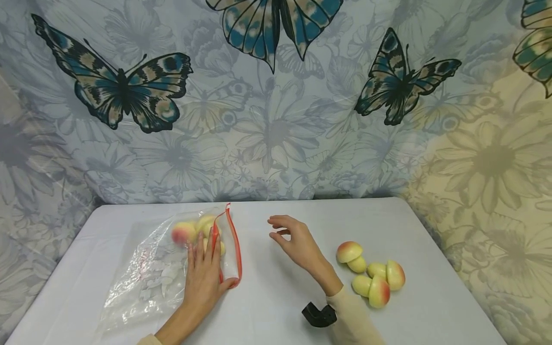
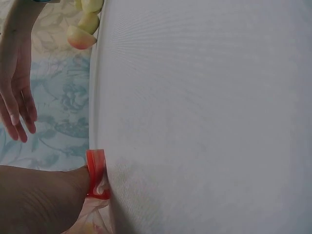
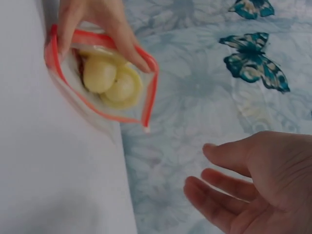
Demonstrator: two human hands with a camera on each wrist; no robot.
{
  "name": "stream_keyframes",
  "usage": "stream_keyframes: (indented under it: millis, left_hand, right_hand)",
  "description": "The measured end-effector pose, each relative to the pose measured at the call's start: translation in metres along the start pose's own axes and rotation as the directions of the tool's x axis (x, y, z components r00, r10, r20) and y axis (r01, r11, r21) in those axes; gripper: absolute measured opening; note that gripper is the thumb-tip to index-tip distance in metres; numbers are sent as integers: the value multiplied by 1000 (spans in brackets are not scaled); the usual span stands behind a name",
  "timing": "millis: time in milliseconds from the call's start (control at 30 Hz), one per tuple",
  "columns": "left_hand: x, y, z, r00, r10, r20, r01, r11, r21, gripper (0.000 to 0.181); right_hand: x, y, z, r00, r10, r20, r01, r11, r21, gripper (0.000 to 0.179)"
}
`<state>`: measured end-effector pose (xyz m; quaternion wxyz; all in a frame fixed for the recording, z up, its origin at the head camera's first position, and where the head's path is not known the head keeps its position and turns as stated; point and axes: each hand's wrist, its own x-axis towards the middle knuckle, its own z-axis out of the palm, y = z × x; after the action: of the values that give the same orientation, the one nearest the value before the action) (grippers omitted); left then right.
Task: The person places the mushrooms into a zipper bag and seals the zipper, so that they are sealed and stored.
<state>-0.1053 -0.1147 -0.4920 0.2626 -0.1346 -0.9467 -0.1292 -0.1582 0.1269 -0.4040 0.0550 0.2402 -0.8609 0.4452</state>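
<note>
A clear plastic zip bag (image 1: 142, 282) with a red zip rim lies on the left of the table, its mouth toward the right. Yellow toy mushrooms with reddish caps (image 1: 183, 233) are inside it, partly hidden by my left hand (image 1: 202, 278). That hand lies over the bag's mouth, fingers stretched, its thumb at the near end of the red rim (image 3: 102, 36). The right wrist view shows the mouth spread apart. My right hand (image 1: 299, 242) hovers right of the bag, fingers loosely bent around nothing. Three loose toy mushrooms (image 1: 379, 291) lie to its right.
A white cloth covers the table (image 1: 276, 311). Behind it hangs a patterned backdrop with butterflies (image 1: 125, 91). A black wrist mount (image 1: 319, 315) sits at the right forearm.
</note>
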Motion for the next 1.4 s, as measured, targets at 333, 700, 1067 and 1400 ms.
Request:
stream_keyframes:
  millis: [333,700,1067,1400]
  left_hand:
    - [2,2,-2,999,-21,29,21,1000,-11,128]
    - [3,1,-1,1000,-18,24,19,999,-27,129]
    - [3,1,-3,1000,-10,30,10,1000,-13,127]
    - [1,-1,-1,999,-9,35,9,1000,0,127]
  right_hand:
    - [-31,8,-44,993,10,115,18,970,-242,32]
    - [-57,9,-83,933,242,266,-123,909,-398,28]
    - [-92,21,-91,930,312,196,-136,785,-605,29]
    - [-116,26,-78,973,149,176,87,470,-878,26]
